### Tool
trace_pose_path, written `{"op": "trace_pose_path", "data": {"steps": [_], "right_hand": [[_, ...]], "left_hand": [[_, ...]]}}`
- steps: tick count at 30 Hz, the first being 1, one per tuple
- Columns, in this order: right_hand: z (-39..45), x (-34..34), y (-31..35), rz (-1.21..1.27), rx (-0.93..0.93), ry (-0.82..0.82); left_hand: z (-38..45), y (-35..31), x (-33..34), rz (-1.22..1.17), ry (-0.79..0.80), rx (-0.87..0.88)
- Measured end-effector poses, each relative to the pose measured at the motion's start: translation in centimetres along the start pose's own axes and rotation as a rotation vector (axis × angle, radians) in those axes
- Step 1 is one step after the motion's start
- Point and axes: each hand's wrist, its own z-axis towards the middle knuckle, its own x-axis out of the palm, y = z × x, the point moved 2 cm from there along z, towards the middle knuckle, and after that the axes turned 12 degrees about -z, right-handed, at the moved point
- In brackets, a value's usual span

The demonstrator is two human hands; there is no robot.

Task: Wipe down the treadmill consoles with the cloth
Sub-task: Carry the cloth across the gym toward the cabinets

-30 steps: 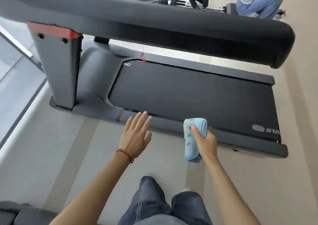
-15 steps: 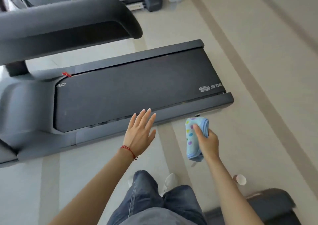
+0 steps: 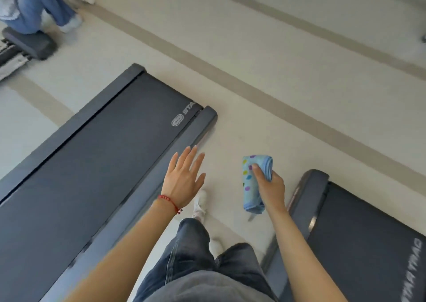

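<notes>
**View swung past the end of the treadmill; cloth kept in the right hand**

The cloth [image 3: 255, 181], light blue with coloured dots and folded into a roll, is gripped in the right hand [image 3: 270, 188], with the fingers closed around its upper part and the lower end hanging free below the fist. It is held in the air over the pale floor [image 3: 288, 75], between two machines. The left hand [image 3: 184, 181] is held open and empty, fingers spread and extended, above the near side rail of the left treadmill [image 3: 92, 163]. A red bracelet [image 3: 170, 202] is worn on the left wrist.

Compared with half a second ago, the hands and cloth are posed almost unchanged, but the view has been turned to the right. The handrail that was seen at the upper left is no longer in frame, and the left treadmill deck is now shown running diagonally, its rear end near the middle of the picture. A second treadmill [image 3: 359, 244] has been brought into view at the lower right, just beside the right forearm. No console is visible. Jeans and a white shoe [image 3: 200, 203] are seen below the hands, and another person's legs [image 3: 39, 6] now appear at the upper left.
</notes>
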Motion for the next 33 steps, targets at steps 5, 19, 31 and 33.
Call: {"op": "trace_pose_path", "data": {"steps": [5,19,31,33], "right_hand": [[4.5,-2.2,1.1,0.104,0.083,-0.159],[18.7,-5.1,8.3,0.197,0.256,-0.390],[38.6,-14.1,14.3,0.210,0.241,-0.424],[42.1,-16.1,15.9,0.219,0.233,-0.418]], "left_hand": [[9.2,-0.6,-0.3,-0.031,0.035,0.151],[32.2,-0.5,-1.4,-0.039,0.124,0.381],[53.7,-6.4,1.3,-0.039,0.142,0.358],[57.3,-7.7,1.1,-0.038,0.142,0.341]]}}
